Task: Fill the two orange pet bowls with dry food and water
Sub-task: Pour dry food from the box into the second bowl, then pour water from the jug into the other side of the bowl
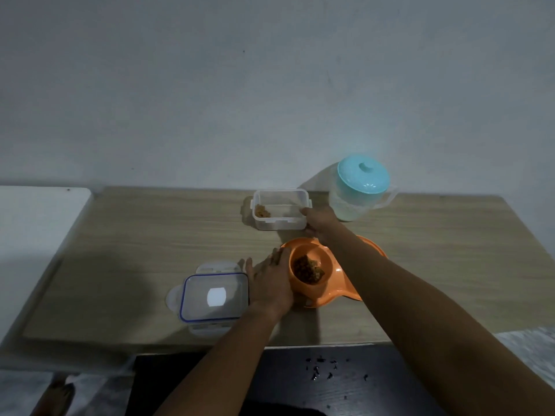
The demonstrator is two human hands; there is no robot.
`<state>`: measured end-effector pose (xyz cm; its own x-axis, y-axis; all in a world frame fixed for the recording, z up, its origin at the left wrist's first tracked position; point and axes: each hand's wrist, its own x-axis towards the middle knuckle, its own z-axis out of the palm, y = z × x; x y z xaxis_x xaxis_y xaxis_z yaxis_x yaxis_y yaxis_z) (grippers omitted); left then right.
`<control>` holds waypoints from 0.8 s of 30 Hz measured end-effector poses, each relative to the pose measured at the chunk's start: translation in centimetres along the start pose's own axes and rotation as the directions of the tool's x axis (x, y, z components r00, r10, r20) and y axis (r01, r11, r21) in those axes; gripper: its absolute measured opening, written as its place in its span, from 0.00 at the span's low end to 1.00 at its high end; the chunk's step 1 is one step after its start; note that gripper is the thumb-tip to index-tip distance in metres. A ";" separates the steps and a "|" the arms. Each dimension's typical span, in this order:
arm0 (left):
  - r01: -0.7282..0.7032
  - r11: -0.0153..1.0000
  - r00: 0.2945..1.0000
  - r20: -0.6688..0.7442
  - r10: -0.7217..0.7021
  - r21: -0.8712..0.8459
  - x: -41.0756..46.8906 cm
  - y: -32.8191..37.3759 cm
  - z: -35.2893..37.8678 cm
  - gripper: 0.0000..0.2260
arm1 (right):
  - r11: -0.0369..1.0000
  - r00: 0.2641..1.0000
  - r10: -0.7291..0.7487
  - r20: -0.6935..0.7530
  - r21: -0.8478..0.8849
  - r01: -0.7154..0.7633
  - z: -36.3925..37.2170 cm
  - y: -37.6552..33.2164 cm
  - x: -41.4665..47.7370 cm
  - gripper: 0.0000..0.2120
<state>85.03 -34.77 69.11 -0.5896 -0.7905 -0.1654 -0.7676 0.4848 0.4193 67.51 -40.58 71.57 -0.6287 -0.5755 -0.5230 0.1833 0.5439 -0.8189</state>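
Under both your hands runs the wooden table, the biggest thing here, with a white surface butting against it far out past your left hand.

Between your hands sits the orange double pet bowl. Its left cup lies just right of your left hand and holds a heap of dry food. The right cup is hidden beneath your right forearm; only a strip of its rim shows, so you cannot tell what is in it.

Beyond and to the right of your right hand stands the clear pitcher, upright, capped with a teal lid, close to the hand but apart from it.

Just left of your left hand lies the blue-edged container lid, flat on the table.

At your right hand's fingertips sits the clear container, open-topped. Your right hand grips its right end, thumb over the rim. A small clump of leftover food sits in its left corner, the side away from that hand.

Your left hand lies flat, fingers straight, its edge touching the left cup's outer wall.
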 end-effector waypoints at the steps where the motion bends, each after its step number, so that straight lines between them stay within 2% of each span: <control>1: 0.000 1.000 1.000 0.006 0.000 -0.001 0.0 0.0 -0.1 0.36 | 1.000 1.000 -0.022 -0.014 -0.022 0.022 -0.1 0.3 0.1 0.19; 3: 0.001 1.000 1.000 0.027 0.000 -0.010 0.1 0.2 -0.3 0.39 | 0.996 0.998 -0.056 -0.024 -0.068 0.054 -0.6 0.6 -0.3 0.19; 5: 0.004 1.000 0.999 0.054 -0.003 -0.021 0.2 0.3 -0.3 0.43 | 0.967 0.986 -0.160 -0.054 -0.207 0.145 -1.5 1.0 -1.2 0.20; 7: 0.005 1.000 0.997 0.071 -0.004 -0.015 0.3 0.3 -0.3 0.48 | 0.891 0.943 -0.329 -0.054 -0.350 0.290 -2.8 1.9 -2.4 0.21; 9: 0.013 1.000 0.996 0.090 -0.011 -0.023 0.5 0.1 -0.1 0.52 | 0.815 0.900 -0.435 -0.027 -0.437 0.381 -4.5 3.2 -3.4 0.20; 12: 0.020 0.999 0.992 0.126 -0.015 -0.039 0.6 0.3 -0.4 0.55 | 0.727 0.867 -0.497 -0.024 -0.557 0.401 -7.4 5.2 -4.6 0.17; 15: 0.098 0.995 0.970 0.224 -0.095 -0.002 0.8 1.2 -1.2 0.57 | 0.635 0.836 -0.545 -0.064 -0.683 0.362 -10.5 6.4 -5.4 0.16; 19: 0.195 0.974 0.950 0.225 -0.216 0.113 1.3 3.1 -2.0 0.63 | 0.608 0.861 -0.507 0.034 -0.694 0.385 -14.0 7.9 -5.6 0.18; 21: 0.174 0.974 0.958 0.202 -0.202 0.149 1.1 4.5 -2.4 0.63 | 0.633 0.873 -0.485 0.053 -0.667 0.393 -15.3 8.3 -5.4 0.19; 24: 0.140 0.983 0.970 0.182 -0.160 0.115 1.3 6.7 -2.4 0.60 | 0.703 0.874 -0.486 0.019 -0.586 0.403 -16.9 7.5 -4.9 0.19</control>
<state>79.75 -33.46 73.81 -0.4952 -0.7763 -0.3899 -0.8665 0.4089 0.2864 59.19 -23.36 72.03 -0.6242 -0.7786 -0.0636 -0.5679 0.5081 -0.6475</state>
